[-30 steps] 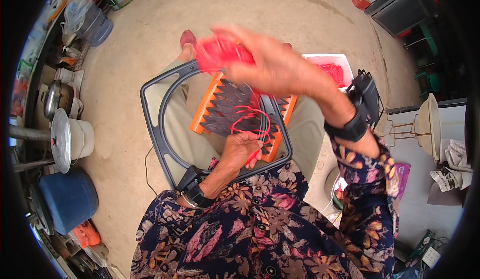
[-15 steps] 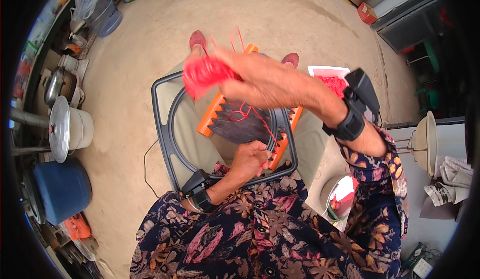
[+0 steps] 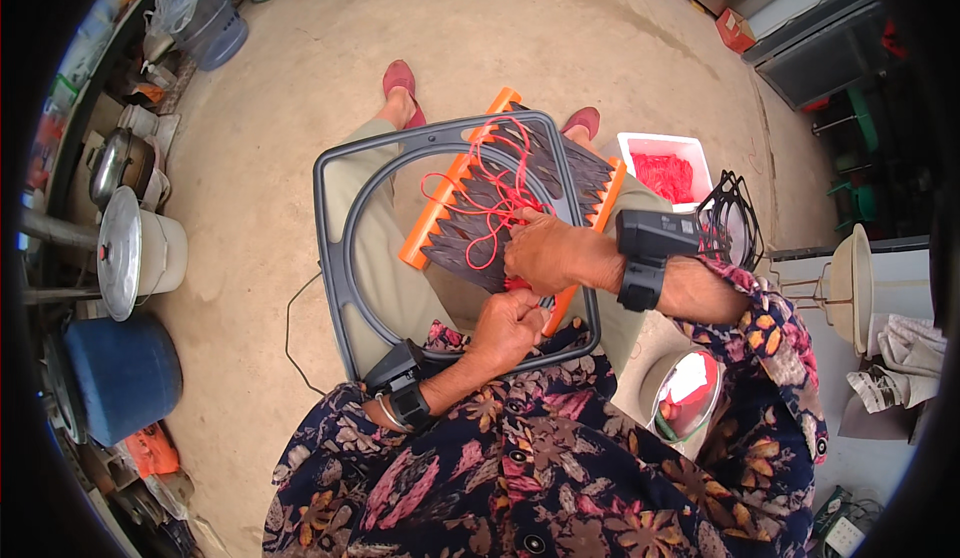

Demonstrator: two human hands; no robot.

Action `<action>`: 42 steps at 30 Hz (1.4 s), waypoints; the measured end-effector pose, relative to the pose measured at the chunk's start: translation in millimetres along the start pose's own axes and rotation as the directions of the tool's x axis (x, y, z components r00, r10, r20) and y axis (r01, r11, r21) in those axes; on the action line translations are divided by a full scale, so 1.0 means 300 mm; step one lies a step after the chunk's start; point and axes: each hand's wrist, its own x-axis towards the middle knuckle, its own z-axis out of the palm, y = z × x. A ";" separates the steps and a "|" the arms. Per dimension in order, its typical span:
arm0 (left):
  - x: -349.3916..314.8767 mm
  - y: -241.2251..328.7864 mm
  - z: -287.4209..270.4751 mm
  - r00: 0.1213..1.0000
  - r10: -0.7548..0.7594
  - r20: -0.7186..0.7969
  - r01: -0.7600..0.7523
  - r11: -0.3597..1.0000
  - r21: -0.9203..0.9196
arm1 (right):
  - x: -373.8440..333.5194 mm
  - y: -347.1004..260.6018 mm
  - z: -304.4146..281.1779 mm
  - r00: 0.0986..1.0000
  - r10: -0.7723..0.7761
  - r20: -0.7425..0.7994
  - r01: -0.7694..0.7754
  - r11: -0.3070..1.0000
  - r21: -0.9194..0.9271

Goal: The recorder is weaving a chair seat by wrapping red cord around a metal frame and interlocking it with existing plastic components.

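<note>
A dark grey square frame [image 3: 327,223] with a round opening rests on my lap. Across it lie two orange notched bars [image 3: 432,226] with dark, pointed sheet-like material [image 3: 470,243] spread between them. Loops of red cord [image 3: 490,213] trail loosely over this material. My right hand [image 3: 548,250] is closed on the red cord near the right side of the frame, with a bit of red showing under the fingers. Just nearer to me, my left hand [image 3: 505,330] is pinched at the end of the right bar; what it grips is mostly hidden.
A white box of red cord [image 3: 672,173] stands on the floor beyond my right knee. Nearer, a round container [image 3: 682,393] sits at my right side. A white pot with a lid [image 3: 150,253] and a blue bucket [image 3: 125,378] stand at the left.
My right hand has come down and toward me from above the frame, bringing the red cord beside my left hand. Cord loops now lie over the dark material. My left hand stays nearly in place.
</note>
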 end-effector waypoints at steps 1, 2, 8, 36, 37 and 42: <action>0.006 0.002 -0.004 1.000 -0.001 0.002 0.001 1.000 0.002 | -0.002 0.011 -0.021 0.982 0.014 0.187 -0.033 0.995 0.095; 0.015 -0.002 -0.014 1.000 -0.016 0.000 0.016 1.000 -0.014 | -0.012 0.031 -0.027 0.989 -0.052 0.136 0.025 0.982 0.189; 0.084 -0.039 -0.082 0.994 -0.080 -0.076 0.071 0.991 -0.115 | -0.082 0.084 -0.075 0.826 0.217 -0.520 0.237 0.703 0.671; 0.104 0.031 -0.144 0.958 -0.281 -0.060 0.236 0.887 -0.397 | -0.552 -0.085 0.262 0.426 0.843 -0.329 0.897 -0.347 0.274; 0.108 0.029 -0.147 0.958 -0.283 -0.055 0.239 0.886 -0.397 | -0.631 -0.095 0.303 0.320 0.937 -0.142 0.937 -0.291 0.195; 0.123 -0.005 -0.158 0.970 -0.234 -0.070 0.202 0.930 -0.307 | -1.092 -0.145 0.803 -0.116 0.862 0.493 0.917 -0.099 0.388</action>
